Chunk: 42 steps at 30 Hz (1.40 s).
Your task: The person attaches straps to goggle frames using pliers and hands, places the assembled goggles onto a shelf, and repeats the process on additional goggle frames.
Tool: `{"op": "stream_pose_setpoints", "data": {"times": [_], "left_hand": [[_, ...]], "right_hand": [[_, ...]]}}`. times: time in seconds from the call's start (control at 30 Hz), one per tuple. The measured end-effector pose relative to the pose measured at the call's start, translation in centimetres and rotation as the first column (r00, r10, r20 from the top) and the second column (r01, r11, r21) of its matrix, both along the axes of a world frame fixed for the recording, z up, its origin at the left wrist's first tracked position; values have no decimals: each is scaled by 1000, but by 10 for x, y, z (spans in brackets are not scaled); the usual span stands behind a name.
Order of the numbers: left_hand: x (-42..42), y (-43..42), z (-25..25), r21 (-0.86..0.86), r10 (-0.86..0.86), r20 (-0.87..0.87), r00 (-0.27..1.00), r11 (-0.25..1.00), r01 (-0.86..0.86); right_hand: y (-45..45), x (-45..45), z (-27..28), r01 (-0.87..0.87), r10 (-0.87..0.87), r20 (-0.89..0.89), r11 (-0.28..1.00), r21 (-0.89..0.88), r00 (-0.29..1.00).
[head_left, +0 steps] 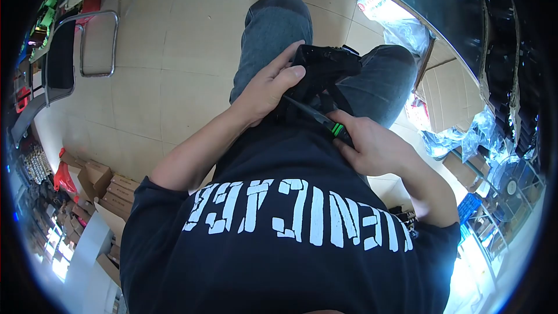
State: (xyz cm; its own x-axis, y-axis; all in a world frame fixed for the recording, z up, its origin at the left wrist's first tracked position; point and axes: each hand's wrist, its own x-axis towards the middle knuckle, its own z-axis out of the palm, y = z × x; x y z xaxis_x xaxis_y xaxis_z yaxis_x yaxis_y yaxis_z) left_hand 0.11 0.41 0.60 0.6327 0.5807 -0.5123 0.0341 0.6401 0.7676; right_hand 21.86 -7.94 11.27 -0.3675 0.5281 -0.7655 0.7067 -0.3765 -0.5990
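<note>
Over the lap, my left hand (278,83) grips a black fabric item (325,70), its thumb on top and its fingers wrapped round the far side. A dark strap hangs from the item between the knees. My right hand (369,142) is closed round the black handle with green bands of a pointed tool (314,114), perhaps a knife or scissors. The tool's narrow tip points up and left, just below my left hand and close to the black item. Whether the tip touches the fabric cannot be made out.
A chair with a metal frame (116,44) stands at the left on the tiled floor. Cardboard boxes (119,189) lie at the lower left. A dark tabletop edge (418,18) curves across the upper right, with plastic bags (407,35) and cardboard (450,96) beneath.
</note>
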Motion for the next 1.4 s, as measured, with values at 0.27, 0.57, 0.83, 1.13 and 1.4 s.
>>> {"op": "stream_pose_setpoints", "data": {"times": [0.27,0.57,0.83,1.13,1.4], "left_hand": [[0,-3,-5,129,-33,-112,993,990,47],[-3,13,-3,-255,56,195,979,967,-4],[-12,19,4,-542,221,356,908,840,8],[-11,15,17,-639,467,745,475,703,311],[-12,12,14,-676,460,670,583,702,224]], "right_hand": [[-10,-6,5,-97,85,177,994,58,981],[-16,18,6,70,-64,-30,944,322,998],[-22,26,-2,361,-277,-341,908,214,899],[-12,15,22,436,-212,-565,850,296,798],[-9,11,27,410,-157,-575,845,342,803]]}}
